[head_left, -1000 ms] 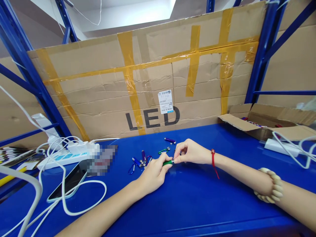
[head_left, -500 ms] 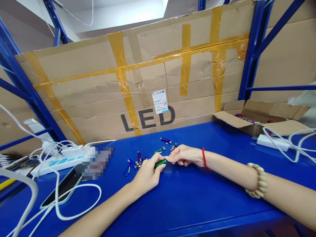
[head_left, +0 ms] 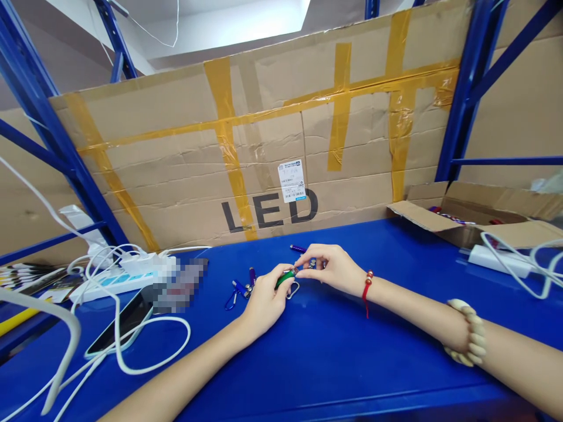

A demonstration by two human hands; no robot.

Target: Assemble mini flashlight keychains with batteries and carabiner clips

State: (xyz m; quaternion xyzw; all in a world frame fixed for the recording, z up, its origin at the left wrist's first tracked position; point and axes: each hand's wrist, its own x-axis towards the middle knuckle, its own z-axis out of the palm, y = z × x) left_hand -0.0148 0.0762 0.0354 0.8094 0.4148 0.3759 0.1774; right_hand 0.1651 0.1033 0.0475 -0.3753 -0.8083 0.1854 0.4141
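Pinched in my left hand is a small green flashlight, its far end pointing up and right. My right hand is closed with thumb and index finger at that end, apparently on the end cap, which the fingertips mostly hide. A carabiner clip hangs just below the joined fingertips. Left of my hands lie a blue flashlight with a blue carabiner and a purple flashlight. Behind lies another purple flashlight. Small button cells are partly covered by my right hand.
On the left are a power strip, looping white cables and a phone. An open cardboard box stands at the back right beside a white adapter. A large taped carton walls off the back.
The green carabiner is gone from its spot on the table, and a clip now hangs at the flashlight's end. My right hand is raised slightly and turned; the view has shifted a little.
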